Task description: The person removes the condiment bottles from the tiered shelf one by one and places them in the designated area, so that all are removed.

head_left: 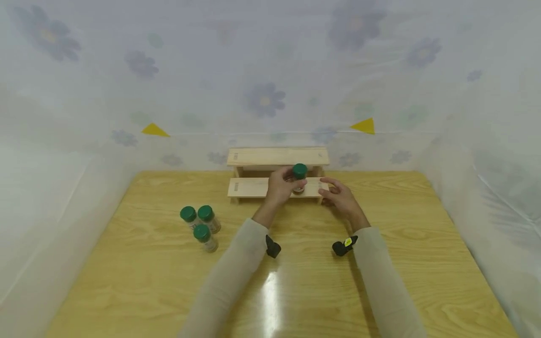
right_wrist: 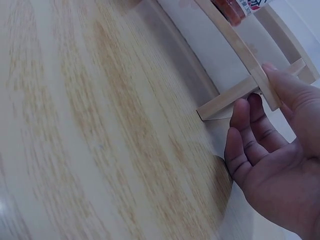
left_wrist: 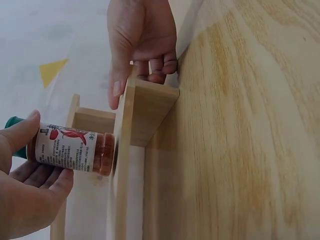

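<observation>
My left hand (head_left: 280, 188) grips a spice jar (left_wrist: 67, 147) with a green lid, red contents and a white label with red chilies. The jar stands upright over the lower step of a two-tier wooden rack (head_left: 249, 188). Its base meets the board or sits barely above it; I cannot tell which. At the rack's right end, my right hand (head_left: 343, 199) holds the lower board, thumb on top and fingers curled underneath, as the right wrist view shows at the board's end (right_wrist: 270, 95).
Three more green-lidded jars (head_left: 205, 213) stand close together on the wooden table (head_left: 139, 263), left of my left forearm. The rack's upper step (head_left: 274, 156) lies behind the lower one. A flowered white sheet (head_left: 211, 70) hangs behind, with two yellow triangles on it.
</observation>
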The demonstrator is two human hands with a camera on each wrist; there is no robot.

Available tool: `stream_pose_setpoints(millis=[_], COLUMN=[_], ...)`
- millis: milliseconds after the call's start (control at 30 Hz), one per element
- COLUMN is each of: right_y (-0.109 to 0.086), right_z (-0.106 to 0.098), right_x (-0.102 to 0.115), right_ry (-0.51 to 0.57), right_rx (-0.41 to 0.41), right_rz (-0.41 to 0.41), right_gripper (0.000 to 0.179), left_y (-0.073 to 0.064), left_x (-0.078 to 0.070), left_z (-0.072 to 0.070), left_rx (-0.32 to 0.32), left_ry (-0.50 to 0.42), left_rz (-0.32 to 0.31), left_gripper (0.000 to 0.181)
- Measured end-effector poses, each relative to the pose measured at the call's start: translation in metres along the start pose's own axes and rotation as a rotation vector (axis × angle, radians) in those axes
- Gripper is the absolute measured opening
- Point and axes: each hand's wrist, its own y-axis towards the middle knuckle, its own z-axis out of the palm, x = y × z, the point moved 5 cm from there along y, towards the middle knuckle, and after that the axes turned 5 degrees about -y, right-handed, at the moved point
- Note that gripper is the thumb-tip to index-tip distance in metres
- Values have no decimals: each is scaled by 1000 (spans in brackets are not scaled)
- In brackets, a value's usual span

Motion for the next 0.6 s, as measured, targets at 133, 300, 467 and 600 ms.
stream_pose_setpoints(millis=[133, 300, 467, 600], right_y=[-5, 1, 10, 11], right_z=[1, -3, -6, -4], right_x=[8, -1, -15, -19], right_ry=[-8, -19, -23, -9], right_rx=[9, -8, -12, -8], right_rz=[9, -1, -21, -43], right_gripper=[55, 56, 61, 63], left_y=[-4, -11, -22, -34], left_x=[-4, -13, -20, -25], left_z=[-7, -18, -31, -43], left_rx=[14, 55, 64, 69], left_ry=[0, -9, 15, 10], left_rz=[-15, 13, 10, 29], left_gripper=[43, 44, 43, 42])
